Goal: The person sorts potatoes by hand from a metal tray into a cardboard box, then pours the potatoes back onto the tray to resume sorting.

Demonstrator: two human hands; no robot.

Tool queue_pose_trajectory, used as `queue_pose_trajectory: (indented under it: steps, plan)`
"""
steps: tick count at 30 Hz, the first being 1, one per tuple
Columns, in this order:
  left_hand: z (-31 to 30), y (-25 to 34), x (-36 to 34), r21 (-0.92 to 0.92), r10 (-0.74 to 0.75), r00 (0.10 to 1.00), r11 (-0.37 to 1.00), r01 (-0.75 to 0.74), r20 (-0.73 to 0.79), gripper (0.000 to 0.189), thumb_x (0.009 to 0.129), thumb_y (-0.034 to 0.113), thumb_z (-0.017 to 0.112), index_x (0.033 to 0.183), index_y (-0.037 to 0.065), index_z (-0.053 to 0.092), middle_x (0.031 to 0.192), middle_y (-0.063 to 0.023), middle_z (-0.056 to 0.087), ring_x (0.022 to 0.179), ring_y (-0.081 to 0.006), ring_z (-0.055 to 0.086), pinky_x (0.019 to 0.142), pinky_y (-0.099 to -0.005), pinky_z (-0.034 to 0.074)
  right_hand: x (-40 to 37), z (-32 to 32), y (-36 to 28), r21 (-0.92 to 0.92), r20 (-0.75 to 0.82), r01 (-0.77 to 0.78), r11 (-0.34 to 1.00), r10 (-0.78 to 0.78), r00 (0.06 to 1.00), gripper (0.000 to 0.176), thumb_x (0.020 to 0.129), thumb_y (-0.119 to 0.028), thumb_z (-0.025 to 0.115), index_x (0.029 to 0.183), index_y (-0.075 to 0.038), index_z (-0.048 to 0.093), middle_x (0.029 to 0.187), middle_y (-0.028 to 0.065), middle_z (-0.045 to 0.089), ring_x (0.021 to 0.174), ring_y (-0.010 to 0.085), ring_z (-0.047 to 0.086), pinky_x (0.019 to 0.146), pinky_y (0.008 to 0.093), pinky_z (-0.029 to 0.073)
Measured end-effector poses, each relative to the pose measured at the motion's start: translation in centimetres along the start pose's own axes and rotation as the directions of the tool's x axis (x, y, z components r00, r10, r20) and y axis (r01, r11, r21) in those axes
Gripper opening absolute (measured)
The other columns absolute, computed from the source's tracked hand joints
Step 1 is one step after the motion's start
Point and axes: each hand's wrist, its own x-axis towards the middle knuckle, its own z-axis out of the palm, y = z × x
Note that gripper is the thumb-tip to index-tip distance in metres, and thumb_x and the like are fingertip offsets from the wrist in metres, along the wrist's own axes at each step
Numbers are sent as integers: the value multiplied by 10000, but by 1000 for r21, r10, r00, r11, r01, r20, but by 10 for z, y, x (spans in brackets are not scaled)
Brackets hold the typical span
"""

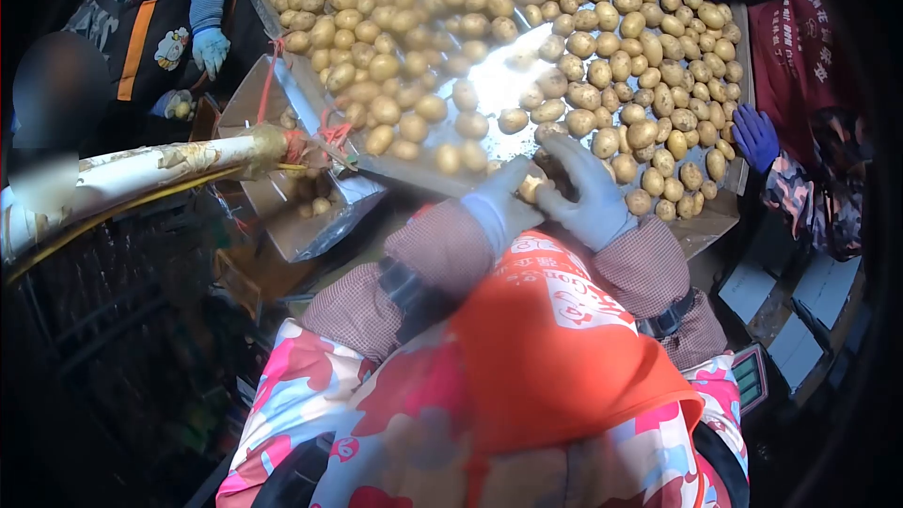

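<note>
Both my hands wear pale blue-grey gloves and meet at the near edge of a shiny metal sorting table (489, 85) covered with several yellow potatoes (602, 66). My left hand (499, 202) curls around a small potato (532, 188) held between the two hands. My right hand (585, 190) lies with fingers spread over the potatoes at the table's edge, touching that same potato. An orange apron and chequered sleeves cover my arms below.
A person in blue gloves (210, 47) stands at the left, holding a potato low down. Another person's blue-gloved hands (755, 136) rest at the table's right side. A white pipe (160, 167) crosses the left. Cardboard boxes (301, 207) sit under the table edge.
</note>
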Motion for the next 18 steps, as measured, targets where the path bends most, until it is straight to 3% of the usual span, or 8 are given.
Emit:
queue_pose_trajectory:
  steps: [4, 6, 7, 10, 12, 15, 17, 18]
  plan:
    - [-3, 1, -1, 287, 73, 993, 953, -95, 88, 520, 921, 73, 675, 1397, 98, 466, 1201, -156, 605, 1056, -228, 634, 880, -374, 557, 10, -14, -12, -325, 293, 220, 920, -124, 948, 531, 706, -383, 791, 1083, -35, 654, 1183, 190, 617, 982, 333, 626, 830, 460, 494]
    - [3, 15, 4, -18, -170, 985, 985, 171, 28, 466, 952, 161, 652, 1383, 100, 487, 1197, -154, 609, 1029, -242, 650, 832, -387, 574, 16, -14, -24, -468, 441, 178, 866, 54, 896, 493, 715, -432, 774, 1006, -45, 680, 1071, 163, 654, 930, 318, 638, 786, 459, 490]
    - [8, 10, 10, -406, -419, 908, 824, 395, 32, 447, 967, 210, 636, 1377, 101, 496, 1195, -155, 611, 1020, -251, 654, 811, -397, 579, 18, -17, -29, -480, 444, 179, 859, 62, 894, 449, 722, -429, 767, 972, -64, 693, 990, 143, 665, 903, 318, 650, 775, 462, 501]
    - [14, -23, 19, -687, -521, 850, 589, 425, 80, 460, 994, 370, 577, 1335, 63, 529, 1188, -157, 619, 1037, -284, 645, 779, -423, 587, 19, -20, -36, -495, 460, 214, 842, 45, 887, 341, 749, -414, 744, 877, -99, 718, 817, 107, 685, 841, 318, 673, 746, 469, 523]
    - [12, -33, 20, -605, -307, 952, 756, 250, 10, 468, 991, 369, 584, 1317, 38, 533, 1171, -163, 626, 1042, -282, 640, 826, -411, 580, 17, -14, -29, -504, 457, 258, 824, 1, 890, 306, 773, -394, 725, 823, -92, 713, 796, 114, 680, 826, 320, 673, 732, 472, 522]
    - [11, 5, 17, -854, -629, 760, 294, 429, 165, 339, 969, 278, 557, 1174, 9, 584, 1055, -175, 657, 895, -227, 671, 784, -350, 549, 16, -14, -27, -440, 500, 370, 818, -118, 858, 271, 830, -342, 673, 765, -81, 708, 794, 124, 679, 827, 324, 670, 724, 470, 517]
    - [10, -70, 27, -508, -135, 987, 858, 73, -87, 342, 939, 202, 622, 1197, -10, 546, 1025, -168, 665, 877, -236, 672, 758, -362, 551, 8, -5, -19, -379, 398, 329, 865, -169, 902, 181, 813, -272, 693, 805, -90, 697, 776, 103, 650, 755, 324, 626, 644, 463, 458]
    - [8, -82, 28, -265, 34, 996, 963, -54, -79, 367, 927, 185, 649, 1211, -14, 528, 1020, -169, 664, 882, -242, 670, 758, -358, 553, 3, -3, -8, -355, 342, 310, 882, -186, 921, 143, 805, -236, 703, 825, -95, 692, 767, 93, 636, 719, 324, 604, 604, 460, 429]
